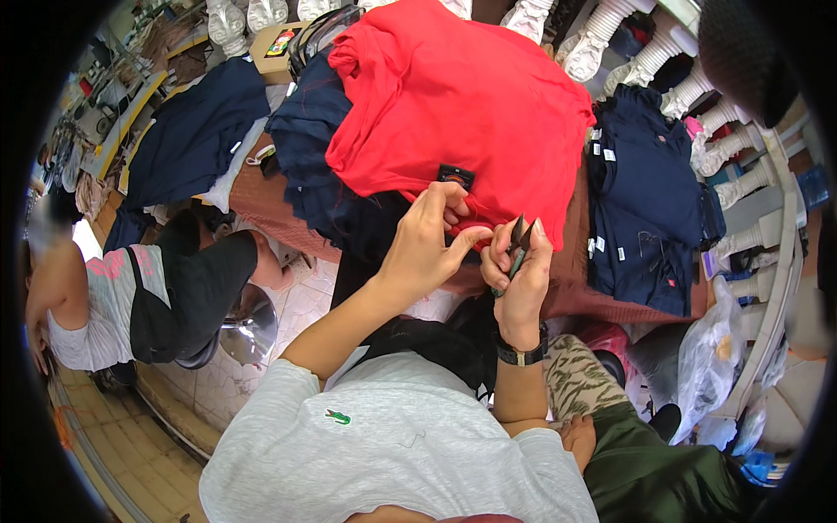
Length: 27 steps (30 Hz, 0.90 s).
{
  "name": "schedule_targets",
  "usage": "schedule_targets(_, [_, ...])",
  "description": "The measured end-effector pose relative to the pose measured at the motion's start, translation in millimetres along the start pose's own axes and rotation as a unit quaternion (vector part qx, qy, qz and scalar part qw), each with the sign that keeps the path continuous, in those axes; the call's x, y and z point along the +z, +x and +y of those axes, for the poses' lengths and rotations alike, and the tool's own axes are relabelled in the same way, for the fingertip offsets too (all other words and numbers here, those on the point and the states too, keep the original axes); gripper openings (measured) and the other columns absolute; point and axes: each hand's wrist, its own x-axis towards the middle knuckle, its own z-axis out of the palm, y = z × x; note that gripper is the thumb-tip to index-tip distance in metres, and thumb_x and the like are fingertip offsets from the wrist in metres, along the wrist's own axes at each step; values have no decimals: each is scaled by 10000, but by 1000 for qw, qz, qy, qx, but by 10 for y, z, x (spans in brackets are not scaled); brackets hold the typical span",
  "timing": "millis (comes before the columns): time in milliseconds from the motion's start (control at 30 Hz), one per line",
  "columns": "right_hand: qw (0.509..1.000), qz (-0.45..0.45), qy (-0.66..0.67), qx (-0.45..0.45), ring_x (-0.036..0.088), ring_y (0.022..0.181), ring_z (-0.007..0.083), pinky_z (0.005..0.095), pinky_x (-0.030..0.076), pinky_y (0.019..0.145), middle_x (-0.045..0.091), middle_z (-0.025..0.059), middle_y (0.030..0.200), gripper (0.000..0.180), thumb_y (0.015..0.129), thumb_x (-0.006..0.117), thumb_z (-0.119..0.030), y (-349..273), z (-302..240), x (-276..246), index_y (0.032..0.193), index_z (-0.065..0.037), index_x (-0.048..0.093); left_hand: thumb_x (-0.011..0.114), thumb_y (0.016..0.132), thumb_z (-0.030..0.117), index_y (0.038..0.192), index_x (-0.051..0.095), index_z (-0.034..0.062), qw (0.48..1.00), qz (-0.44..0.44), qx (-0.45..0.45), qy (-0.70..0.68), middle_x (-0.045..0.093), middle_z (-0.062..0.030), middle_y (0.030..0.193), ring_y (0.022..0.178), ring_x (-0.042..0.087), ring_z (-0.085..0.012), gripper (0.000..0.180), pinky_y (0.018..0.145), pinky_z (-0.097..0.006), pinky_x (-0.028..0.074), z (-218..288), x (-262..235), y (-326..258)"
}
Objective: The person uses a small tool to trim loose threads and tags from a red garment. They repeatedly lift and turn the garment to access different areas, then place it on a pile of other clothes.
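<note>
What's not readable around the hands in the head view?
All in the head view:
Snips: partly hidden by the right hand.
Left hand: whether it holds a thread is too small to tell.
Label: print too small.
Red shirt: far end cut off by the top edge.
Navy pile: partly hidden by the red shirt.

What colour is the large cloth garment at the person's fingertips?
The large cloth garment is bright red; it shows best in the head view.

Left hand [425, 240] pinches red shirt [462, 96] — right hand [527, 296] holds snips [518, 259].
</note>
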Motion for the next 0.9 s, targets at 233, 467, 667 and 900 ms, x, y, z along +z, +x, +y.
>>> schedule_targets(233, [999,3,-44,7,294,464,49,221,211,424,352,-44,599,502,1076,280,-418,28,9,-33,818,-62,522,671,909,6,902,598,-28,998,49,30,4,560,-128,831,737,613,-273,81,655,-361,490,-46,-11,126])
schedule_targets(467, [990,-54,-85,98,278,466,41,217,194,427,374,-47,621,494,1074,323,-438,-18,12,111,886,-53,567,645,938,2,915,614,-18,994,26,-16,-105,608,-65,897,796,613,-124,43,717,-259,501,-106,-95,35])
schedule_targets(667, [987,-61,-94,118,287,466,36,211,196,430,387,-45,628,456,1078,343,-410,64,34,144,886,-60,563,660,907,-8,907,614,-14,991,27,-1,-132,596,-96,859,748,626,-210,46,681,-309,501,-116,-90,43])
schedule_targets(900, [986,-79,35,146,279,443,49,228,187,411,344,-43,611,431,1079,352,-397,138,64,130,814,-89,497,638,921,-52,906,606,-24,992,-7,16,-121,603,-79,920,803,621,-130,45,719,-256,506,-147,-110,41])
